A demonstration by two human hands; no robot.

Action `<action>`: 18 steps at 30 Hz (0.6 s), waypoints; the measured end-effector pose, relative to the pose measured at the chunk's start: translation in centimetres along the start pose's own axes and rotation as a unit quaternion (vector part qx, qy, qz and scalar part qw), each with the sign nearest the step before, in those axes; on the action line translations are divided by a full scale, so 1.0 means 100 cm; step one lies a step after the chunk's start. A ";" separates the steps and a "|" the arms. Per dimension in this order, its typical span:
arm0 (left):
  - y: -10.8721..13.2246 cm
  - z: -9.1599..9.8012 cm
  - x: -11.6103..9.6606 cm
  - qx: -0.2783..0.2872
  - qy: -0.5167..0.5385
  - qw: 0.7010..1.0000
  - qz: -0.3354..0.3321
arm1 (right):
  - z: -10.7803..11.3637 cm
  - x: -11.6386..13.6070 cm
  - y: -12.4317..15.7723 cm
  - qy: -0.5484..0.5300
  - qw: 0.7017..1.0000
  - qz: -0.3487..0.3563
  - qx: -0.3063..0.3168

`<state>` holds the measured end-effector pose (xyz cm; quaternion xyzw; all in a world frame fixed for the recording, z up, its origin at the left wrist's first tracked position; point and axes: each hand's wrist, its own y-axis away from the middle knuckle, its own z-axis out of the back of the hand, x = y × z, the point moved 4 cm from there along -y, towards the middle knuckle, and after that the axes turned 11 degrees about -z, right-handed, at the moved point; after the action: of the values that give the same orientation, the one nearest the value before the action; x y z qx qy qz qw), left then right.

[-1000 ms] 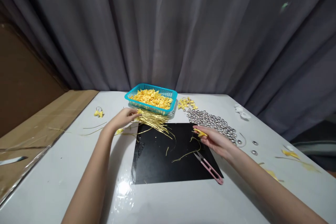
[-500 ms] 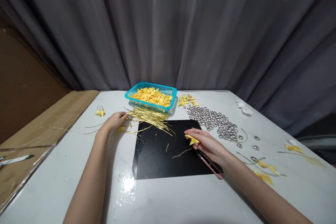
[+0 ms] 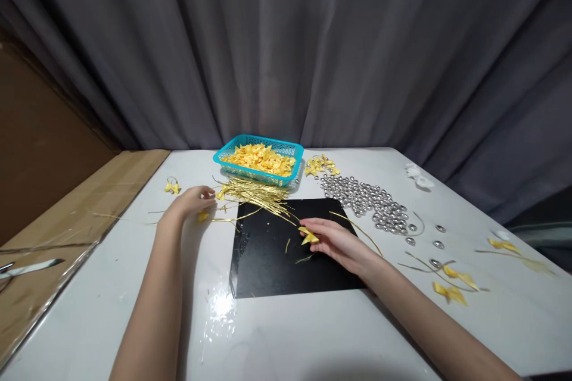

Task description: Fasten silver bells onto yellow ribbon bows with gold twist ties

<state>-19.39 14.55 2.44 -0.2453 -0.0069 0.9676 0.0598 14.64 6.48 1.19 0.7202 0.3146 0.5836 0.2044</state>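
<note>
A small yellow ribbon bow (image 3: 309, 236) is pinched in the fingertips of my right hand (image 3: 337, 242), over the black board (image 3: 272, 274). Fingers slightly curled and apart, my left hand (image 3: 191, 200) hovers beside the pile of gold cords (image 3: 257, 193) and holds nothing I can see. Just past its fingertips lies another yellow bow (image 3: 221, 193), at the pile's left end. A further bow (image 3: 203, 215) rests below that hand. One gold cord (image 3: 363, 233) curves behind my right hand; whether it joins the held bow, I cannot tell.
Behind the cords stands a blue basket (image 3: 218, 158) full of yellow bows. Silver beads (image 3: 370, 202) are heaped at right, with finished-looking bow pieces (image 3: 320, 165) behind them. Loose bows on cords (image 3: 451, 292) lie at far right. Cardboard (image 3: 58, 238) borders the table's left.
My right hand has shifted left over the board with the bow. My left hand has drawn slightly back from the bow by the cords. A pink-edged tool beneath my right hand is now hidden.
</note>
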 end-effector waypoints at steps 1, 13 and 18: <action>0.001 0.007 -0.006 -0.012 -0.017 1.000 0.006 | -0.003 0.000 0.000 0.002 1.000 0.000 0.015; 0.066 -0.116 -0.158 -0.038 0.460 0.886 -0.040 | -0.001 -0.015 -0.019 -0.014 0.984 0.177 0.006; 0.069 -0.119 -0.154 -0.041 0.535 0.843 -0.033 | -0.001 -0.014 -0.021 0.014 0.967 0.255 0.004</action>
<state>-1.03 5.69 -1.02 -0.7270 -0.0216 0.6821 0.0757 13.90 7.01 -1.13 0.7695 0.1257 0.6248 0.0411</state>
